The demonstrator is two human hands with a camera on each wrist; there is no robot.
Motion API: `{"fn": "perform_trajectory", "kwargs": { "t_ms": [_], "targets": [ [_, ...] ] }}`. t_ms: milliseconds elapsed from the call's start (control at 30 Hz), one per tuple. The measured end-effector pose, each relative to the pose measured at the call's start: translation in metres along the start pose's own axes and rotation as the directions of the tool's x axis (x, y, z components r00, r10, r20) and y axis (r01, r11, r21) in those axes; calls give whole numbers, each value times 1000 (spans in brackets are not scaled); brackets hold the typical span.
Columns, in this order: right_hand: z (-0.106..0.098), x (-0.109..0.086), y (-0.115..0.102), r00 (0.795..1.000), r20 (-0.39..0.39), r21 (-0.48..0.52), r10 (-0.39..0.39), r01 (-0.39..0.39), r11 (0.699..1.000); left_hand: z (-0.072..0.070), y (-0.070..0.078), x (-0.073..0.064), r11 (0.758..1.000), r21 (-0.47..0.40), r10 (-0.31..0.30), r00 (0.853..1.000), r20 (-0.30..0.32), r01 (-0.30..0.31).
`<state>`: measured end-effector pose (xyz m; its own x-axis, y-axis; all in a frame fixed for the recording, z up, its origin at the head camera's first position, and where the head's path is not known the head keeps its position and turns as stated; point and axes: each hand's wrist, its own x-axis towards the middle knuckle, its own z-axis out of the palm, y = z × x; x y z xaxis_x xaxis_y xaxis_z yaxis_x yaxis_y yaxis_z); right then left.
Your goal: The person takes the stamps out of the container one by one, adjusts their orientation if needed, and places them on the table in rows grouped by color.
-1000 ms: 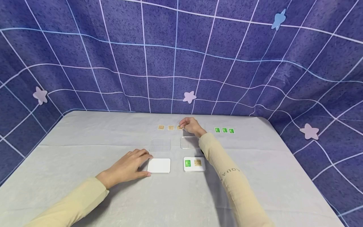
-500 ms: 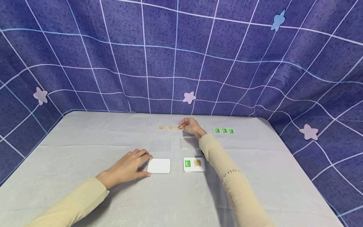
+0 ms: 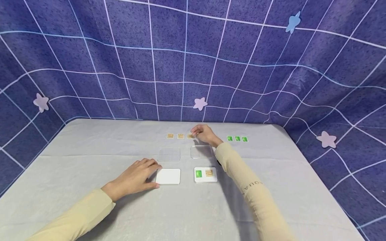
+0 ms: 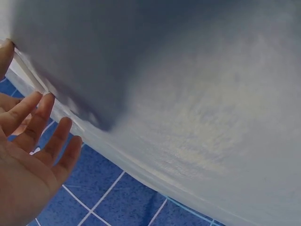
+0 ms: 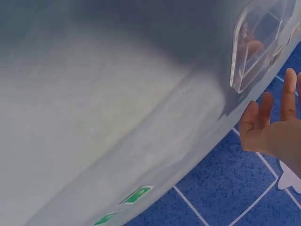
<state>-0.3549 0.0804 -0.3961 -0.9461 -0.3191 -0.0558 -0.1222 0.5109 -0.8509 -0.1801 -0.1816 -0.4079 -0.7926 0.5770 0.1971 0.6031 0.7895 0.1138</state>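
Observation:
My left hand [image 3: 137, 175] reaches to the left side of a white flat plate [image 3: 168, 176], its thumb and index finger touching the left corners. In the left wrist view, its fingers [image 4: 59, 141] are spread beside the plate's edge. My right hand [image 3: 205, 134] is at the far side of the table, fingertips at the right edge of a small brown stamp-like square [image 3: 190, 136]; whether they pinch anything is hidden. In the right wrist view, the right hand's fingers [image 5: 288, 96] are bent beyond a clear lid-like piece [image 5: 237, 56].
Two more brown squares [image 3: 175, 136] lie left of my right hand. Three green squares [image 3: 237, 138] lie to its right. Two clear pieces [image 3: 169, 154] lie in the middle. A second white plate [image 3: 205, 180] bears one green and one brown square. A blue curtain [image 3: 169, 67] hangs behind.
My right hand has shifted slightly right, so more of the third brown square shows. The left hand keeps its place at the white plate. The head view has drifted slightly.

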Motion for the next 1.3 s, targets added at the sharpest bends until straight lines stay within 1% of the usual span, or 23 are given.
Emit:
{"fn": "perform_trajectory", "kwargs": {
  "t_ms": [267, 367, 533, 567, 767, 867, 1067, 1300],
  "targets": [
    [-11, -17, 3, 998, 41, -27, -57, 58, 998, -2, 2, 1, 1000, 24, 18, 1000, -6, -18],
    [-14, -29, 0, 994, 60, -33, -91, 93, 995, -3, 2, 1, 999, 31, 19, 1000, -6, -19],
    [-16, -42, 2, 989, 82, -63, -121, 127, 990, -2, 4, 3, 999, 19, 32, 999, -20, -32],
    [-16, -42, 7, 988, 84, -73, -130, 136, 988, -2, 5, 3, 999, 17, 37, 999, -26, -37],
    [-19, -59, 8, 979, 117, -98, -170, 181, 978, -2, 12, 9, 998, 1, 65, 997, -49, -65],
    [-21, -69, 8, 974, 124, -105, -189, 202, 974, -1, 16, 12, 997, -4, 74, 996, -47, -75],
    [-23, -88, 8, 973, 119, -110, -196, 209, 972, 1, 23, 17, 996, -3, 93, 995, -42, -93],
    [-24, -109, 12, 960, 113, -172, -257, 274, 946, 4, 31, 23, 994, -4, 109, 993, -38, -109]
  ]
}}
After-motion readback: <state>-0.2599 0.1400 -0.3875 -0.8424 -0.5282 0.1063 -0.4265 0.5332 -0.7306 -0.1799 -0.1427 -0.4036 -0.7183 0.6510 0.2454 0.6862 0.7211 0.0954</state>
